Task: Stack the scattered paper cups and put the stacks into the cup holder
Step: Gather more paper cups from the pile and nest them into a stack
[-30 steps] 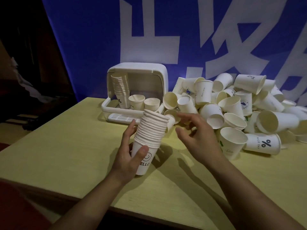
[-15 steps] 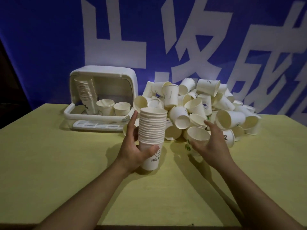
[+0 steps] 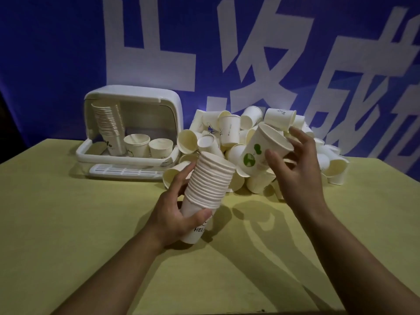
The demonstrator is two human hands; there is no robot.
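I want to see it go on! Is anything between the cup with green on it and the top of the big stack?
Nothing visible: the right hand holds the green-print cup just right of the stack that the left hand grips.

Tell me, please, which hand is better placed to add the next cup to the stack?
The right hand: it already holds a loose cup just above and beside the stack, which the left hand grips.

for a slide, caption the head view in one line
Left hand holds a cup stack; right hand lifts a green-printed cup.
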